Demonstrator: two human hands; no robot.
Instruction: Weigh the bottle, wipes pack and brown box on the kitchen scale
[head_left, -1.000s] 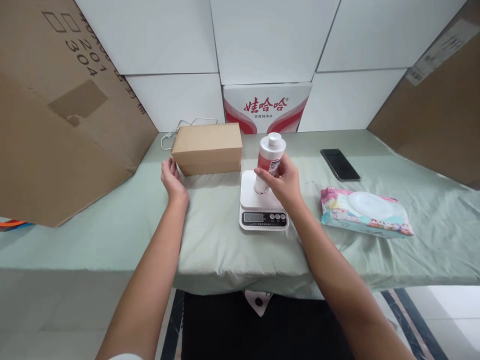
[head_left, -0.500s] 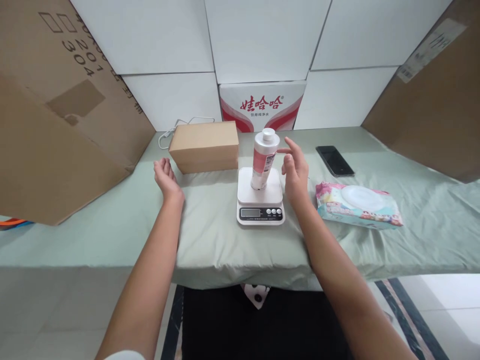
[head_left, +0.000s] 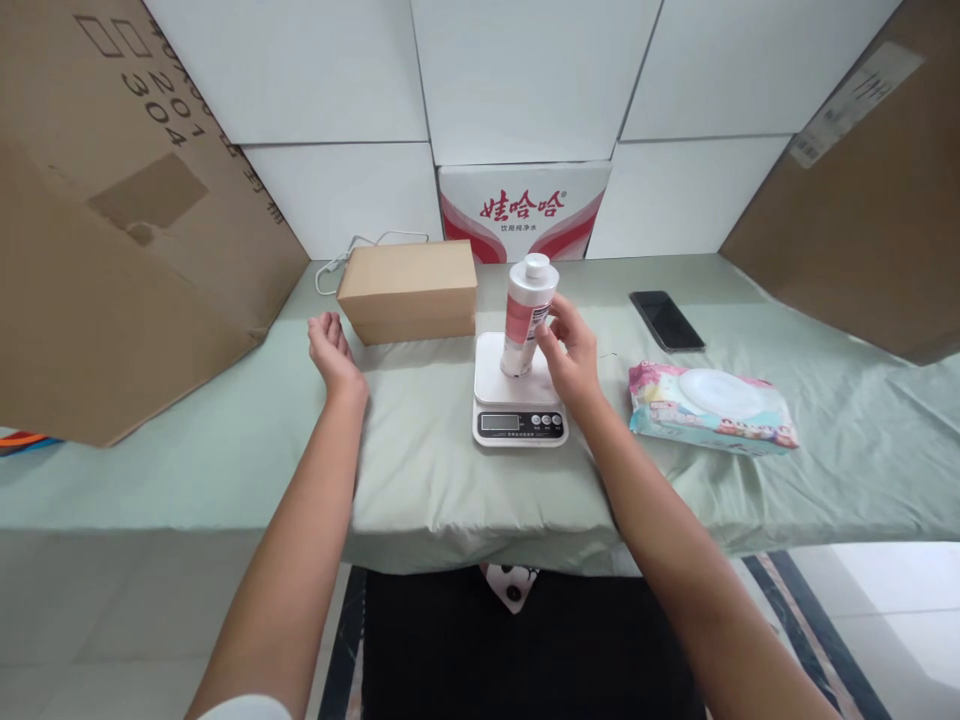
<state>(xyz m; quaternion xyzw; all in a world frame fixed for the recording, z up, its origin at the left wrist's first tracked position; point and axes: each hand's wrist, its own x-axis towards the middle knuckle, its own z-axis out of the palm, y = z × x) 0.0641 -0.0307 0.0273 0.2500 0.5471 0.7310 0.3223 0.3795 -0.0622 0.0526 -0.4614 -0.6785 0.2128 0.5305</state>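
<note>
A white bottle [head_left: 526,310] with a red label and a white cap stands upright on a small white kitchen scale [head_left: 495,378] on the green-covered table. My right hand [head_left: 570,355] is against the bottle's right side, fingers curled around its lower body. My left hand [head_left: 331,352] rests on the cloth with loose, spread fingers, holding nothing, just left of a closed brown cardboard box [head_left: 409,290].
A black phone [head_left: 666,320] lies at the back right, and a pack of wet wipes [head_left: 709,405] sits right of the scale. Large cardboard sheets [head_left: 112,230] lean at both sides. A red-and-white carton [head_left: 525,210] stands against the tiled wall. A white cable [head_left: 352,252] lies behind the box.
My right hand let go of the bottle and drew back open half a second ago; now it has closed on the bottle again. The left hand has hardly moved.
</note>
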